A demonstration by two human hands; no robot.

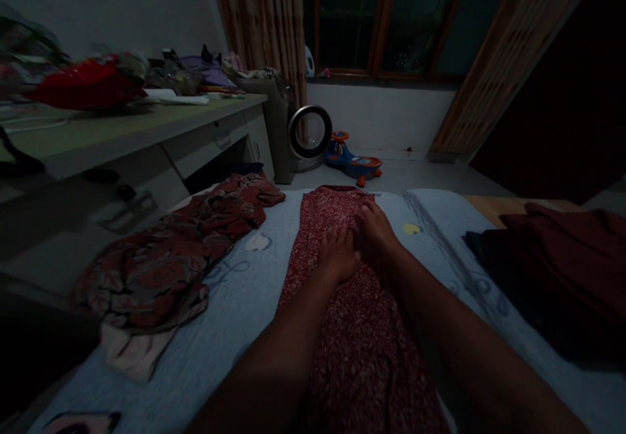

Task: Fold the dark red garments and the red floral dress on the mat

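Note:
A long dark red garment (pixel 330 209) with a fine pale speckle lies lengthwise on a light blue bed cover, its narrow far end near the bed's edge. My left hand (pixel 340 251) rests palm down on it, fingers spread. Along the garment's right edge lies my right hand (pixel 379 225), turned on its side with its fingers reaching onto the cloth. Its fingertips are partly in shadow, but they look extended. Small creases run through the near part of the garment, between my forearms.
A crumpled patterned cloth (pixel 161 264) lies on the left of the bed cover (pixel 235 317). Folded dark clothes (pixel 562 271) are stacked at right. A cluttered desk (pixel 210 118) borders the left side. Beyond the bed are an open round washer door (pixel 294 131) and a ride-on toy (pixel 349 160).

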